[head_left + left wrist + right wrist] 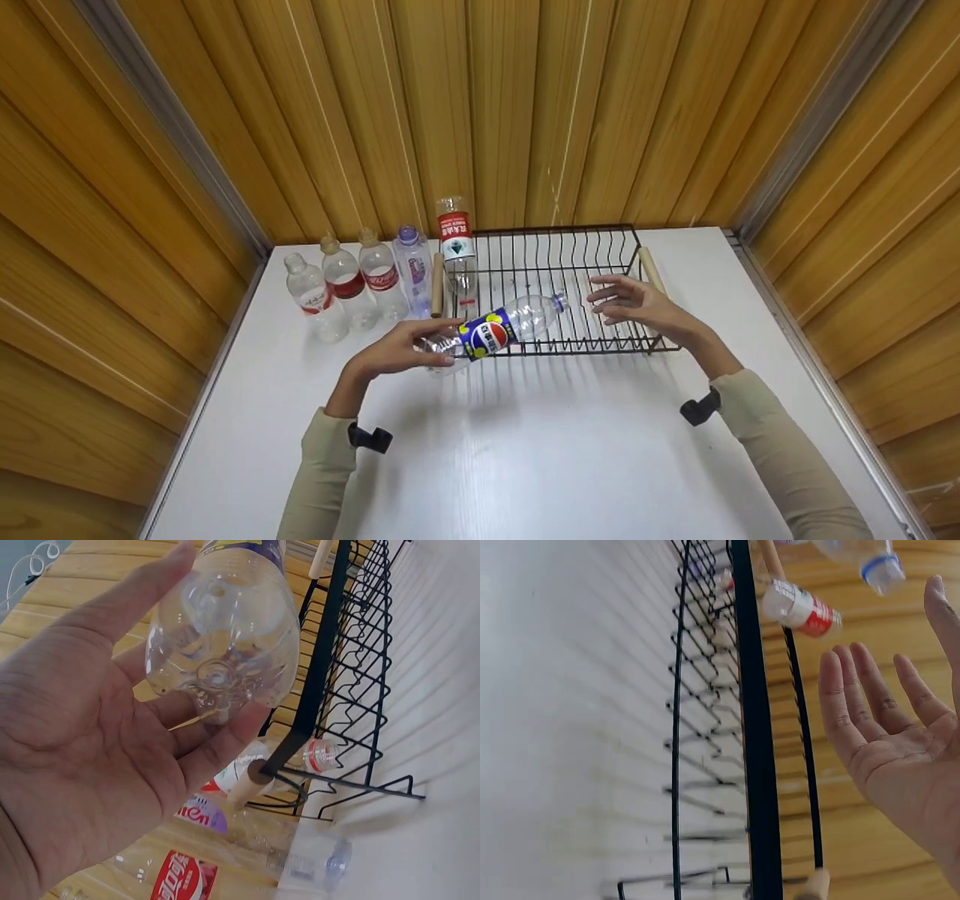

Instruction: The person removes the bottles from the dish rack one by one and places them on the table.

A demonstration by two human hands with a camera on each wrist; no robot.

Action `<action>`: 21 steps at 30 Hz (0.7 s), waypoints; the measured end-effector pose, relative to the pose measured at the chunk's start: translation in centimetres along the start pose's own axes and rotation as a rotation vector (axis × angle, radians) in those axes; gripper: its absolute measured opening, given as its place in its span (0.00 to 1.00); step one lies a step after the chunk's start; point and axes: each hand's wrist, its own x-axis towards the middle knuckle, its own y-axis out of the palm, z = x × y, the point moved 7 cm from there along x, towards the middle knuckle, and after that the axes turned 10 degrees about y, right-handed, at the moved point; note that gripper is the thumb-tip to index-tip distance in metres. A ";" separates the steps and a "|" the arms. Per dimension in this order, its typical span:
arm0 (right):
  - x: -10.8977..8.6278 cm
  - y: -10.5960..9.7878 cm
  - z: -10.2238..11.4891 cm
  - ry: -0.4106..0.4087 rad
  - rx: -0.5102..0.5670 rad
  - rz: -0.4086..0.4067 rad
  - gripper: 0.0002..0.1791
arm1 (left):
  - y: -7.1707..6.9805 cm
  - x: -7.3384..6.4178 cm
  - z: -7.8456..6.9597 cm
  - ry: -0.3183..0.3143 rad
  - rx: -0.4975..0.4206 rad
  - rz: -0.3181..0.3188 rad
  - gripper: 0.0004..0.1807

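Note:
My left hand (397,346) grips the base end of a clear plastic bottle (491,335) with a blue and yellow Pepsi label. The bottle is tilted over the front of a black wire rack (585,352), its neck pointing right and up. In the left wrist view, thumb and fingers curl about the clear bottle base (225,645). Apart from the bottle's neck, my right hand (637,304) hovers over the rack's right side, fingers spread and holding nothing. Inside the rack, at its left end, lies a bottle with a red and white label (457,234).
Left of the rack stand several clear bottles: a purple-capped one (413,262), two with red labels (381,277) and one with a red and white label (315,300). Wooden handles (437,285) cap the rack's ends. Wooden panel walls (502,112) surround the white table (510,450).

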 end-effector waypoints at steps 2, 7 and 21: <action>-0.5 -1.7 -0.5 0.012 -0.004 -0.032 0.34 | -0.5 -0.6 0.2 0.004 -0.007 -0.024 0.36; -2.0 -6.0 -2.2 0.037 0.027 -0.157 0.32 | -1.3 -2.3 0.9 0.002 -0.026 -0.084 0.35; -4.2 -10.3 -6.6 0.129 -0.002 -0.366 0.31 | -4.8 -8.0 3.5 -0.180 -0.088 -0.305 0.37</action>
